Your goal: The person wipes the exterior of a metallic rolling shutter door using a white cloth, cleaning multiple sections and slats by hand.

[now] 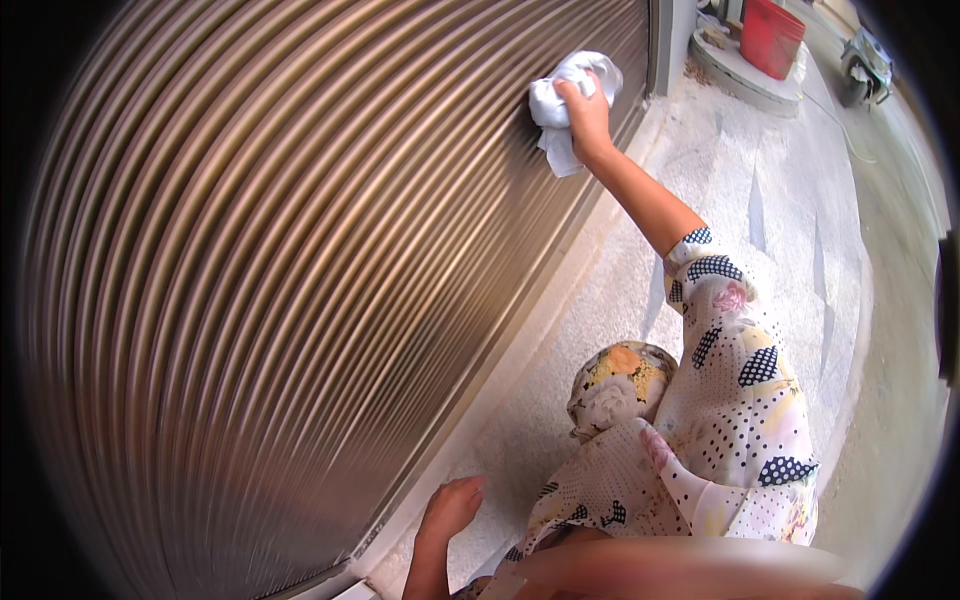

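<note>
My right hand [590,118], its arm stretched far forward, grips a bunched white cloth [562,105]. The cloth lies against the brown ribbed metal shutter [300,240], close to the shutter's far end, and a loose corner of it hangs below the fingers. Low in the view, my left hand [453,507] is held near the shutter's bottom edge, apart from it. Its fingers look loosely curled in, and nothing shows in them.
Pale rough paving [780,230] runs along the shutter's foot. Beyond the shutter's end, a red bucket [772,38] stands on a low round slab [740,85]. Farther right is a parked scooter [866,68]. Floral fabric [620,385] covers what may be my knee.
</note>
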The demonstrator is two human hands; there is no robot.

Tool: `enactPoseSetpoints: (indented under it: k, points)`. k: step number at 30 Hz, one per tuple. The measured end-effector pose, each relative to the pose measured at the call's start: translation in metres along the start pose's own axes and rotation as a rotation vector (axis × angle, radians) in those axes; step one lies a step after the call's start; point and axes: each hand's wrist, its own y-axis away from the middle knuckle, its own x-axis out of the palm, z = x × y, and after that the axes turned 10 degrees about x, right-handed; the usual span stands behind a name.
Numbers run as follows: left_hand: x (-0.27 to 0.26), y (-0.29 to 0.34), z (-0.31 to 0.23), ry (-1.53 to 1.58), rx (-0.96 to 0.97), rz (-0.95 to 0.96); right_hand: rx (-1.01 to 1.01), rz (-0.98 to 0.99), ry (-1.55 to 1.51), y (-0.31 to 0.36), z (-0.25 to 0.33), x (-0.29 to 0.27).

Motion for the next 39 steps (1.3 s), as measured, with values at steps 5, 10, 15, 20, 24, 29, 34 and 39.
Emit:
enactPoseSetpoints:
  k: [5,10,15,20,24,29,34,39]
  points:
    - [0.005,-0.001,0.014,-0.048,-0.032,0.038,-0.782,0.240,0.439,0.058,0.044,0.086]
    - [0.026,-0.002,0.025,0.077,-0.025,-0.020,-1.163,0.361,0.530,0.053,0.051,0.104]
    - [0.025,0.003,0.018,0.136,-0.090,-0.080,-0.850,0.157,0.385,-0.019,0.024,0.088]
    - [0.062,-0.018,0.041,0.136,-0.033,-0.089,-0.149,-0.060,0.569,-0.116,0.011,0.026]
    - [0.069,-0.034,0.048,0.132,0.024,-0.111,-0.344,-0.086,0.621,-0.082,0.043,0.050]
    - [0.061,-0.052,0.044,0.062,0.106,-0.083,-0.868,0.089,0.642,0.002,0.043,0.089]
    - [0.084,-0.080,0.058,0.034,0.153,-0.086,-1.354,0.672,0.524,0.112,0.035,0.116]
    - [0.055,-0.100,0.039,-0.025,0.276,-0.200,-1.534,1.339,0.181,0.224,0.024,0.164]
